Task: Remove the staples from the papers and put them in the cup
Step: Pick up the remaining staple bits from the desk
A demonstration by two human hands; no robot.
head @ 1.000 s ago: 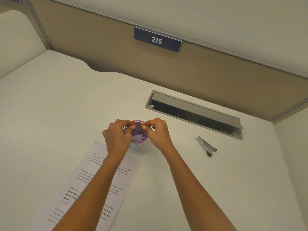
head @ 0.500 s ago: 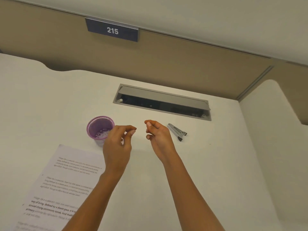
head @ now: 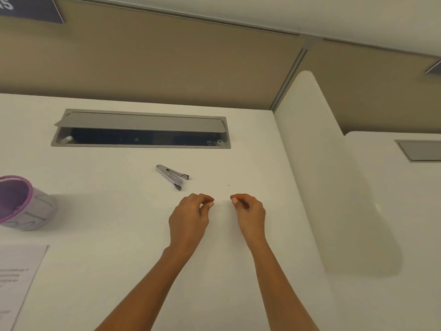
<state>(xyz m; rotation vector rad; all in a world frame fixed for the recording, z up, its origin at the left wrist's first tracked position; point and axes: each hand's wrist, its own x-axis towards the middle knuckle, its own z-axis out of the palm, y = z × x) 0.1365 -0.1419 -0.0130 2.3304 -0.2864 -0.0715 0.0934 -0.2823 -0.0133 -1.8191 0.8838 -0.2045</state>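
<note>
White desk point(head: 114, 247) fills the near ground, and at its near left edge lies a printed sheet of paper point(head: 16, 280), partly cut off by the frame. Two bare forearms reach forward from the near edge, and both hands hang above the desk, just apart from each other. The left hand point(head: 189, 218) has its fingers curled in, thumb tip close to the forefinger, with nothing visible between them. The right hand point(head: 250, 215) mirrors it, fingers curled and thumb near the forefinger, and likewise shows nothing in its grasp. Well to the left stands the cup point(head: 28, 209), purple-rimmed with a grey patterned wall, beyond the paper and half out of view; its contents are too blurred to make out. Just beyond the left hand the metal staple remover point(head: 173, 175) lies on the desk, untouched. Farther back a grey cable hatch point(head: 140, 123) sits half open, then a tan partition point(head: 167, 68) with a dark sign point(head: 31, 8) at far left.
</note>
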